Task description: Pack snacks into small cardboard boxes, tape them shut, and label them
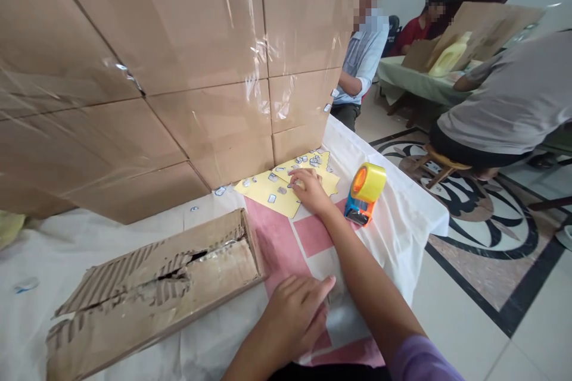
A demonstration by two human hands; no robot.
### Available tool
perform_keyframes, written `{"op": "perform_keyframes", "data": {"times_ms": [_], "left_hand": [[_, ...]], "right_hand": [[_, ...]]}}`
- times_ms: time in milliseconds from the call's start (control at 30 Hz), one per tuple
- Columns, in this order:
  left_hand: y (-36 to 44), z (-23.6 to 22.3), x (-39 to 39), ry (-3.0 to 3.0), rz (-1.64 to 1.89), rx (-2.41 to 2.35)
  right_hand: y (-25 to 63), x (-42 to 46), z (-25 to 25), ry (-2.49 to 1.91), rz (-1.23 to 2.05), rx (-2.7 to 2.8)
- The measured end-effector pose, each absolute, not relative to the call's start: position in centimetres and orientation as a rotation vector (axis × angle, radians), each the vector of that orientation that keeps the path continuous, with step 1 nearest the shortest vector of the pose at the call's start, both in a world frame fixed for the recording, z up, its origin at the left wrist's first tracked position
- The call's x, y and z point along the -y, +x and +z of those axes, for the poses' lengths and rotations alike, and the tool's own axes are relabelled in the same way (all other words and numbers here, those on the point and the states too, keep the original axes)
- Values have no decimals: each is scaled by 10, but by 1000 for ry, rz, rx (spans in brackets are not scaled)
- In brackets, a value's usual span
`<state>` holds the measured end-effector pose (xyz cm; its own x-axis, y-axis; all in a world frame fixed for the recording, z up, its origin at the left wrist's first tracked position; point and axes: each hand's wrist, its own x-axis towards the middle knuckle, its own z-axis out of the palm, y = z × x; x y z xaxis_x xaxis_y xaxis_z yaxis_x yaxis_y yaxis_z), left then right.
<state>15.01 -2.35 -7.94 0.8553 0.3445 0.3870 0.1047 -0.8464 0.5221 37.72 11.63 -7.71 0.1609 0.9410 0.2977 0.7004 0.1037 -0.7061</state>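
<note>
My right hand [310,190] reaches over two overlapping yellow paper sheets [286,205], with its fingertips bent down close to the paper. Small grey and white cut-out pieces [272,198] with dark outlines are scattered on the sheets. Whatever is under those fingertips is too small to make out. Nearer to me, my left hand [290,318] is above the pink and white cloth, fingers curled in and thumb against them; anything inside is hidden. Right of my right hand stands a tape dispenser [357,208] with a yellow roll of tape [370,181].
A tall cardboard wall [205,95] sealed with clear tape rises behind the sheets. A torn flat cardboard box [156,292] lies on the left of the white tablecloth [397,238]. People sit beyond; a stool [440,161] stands on the tiled floor to the right.
</note>
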Motion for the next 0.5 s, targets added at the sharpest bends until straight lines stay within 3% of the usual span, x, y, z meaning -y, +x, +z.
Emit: {"op": "perform_keyframes", "data": {"times_ms": [233,500], "left_hand": [[151,-80,23,2484,623,-372],[140,-62,20,2655,710,-318]], "right_hand": [[364,-112,-73,-1455,547,1521],[338,-102,-49,-1057,1034,1203]]}}
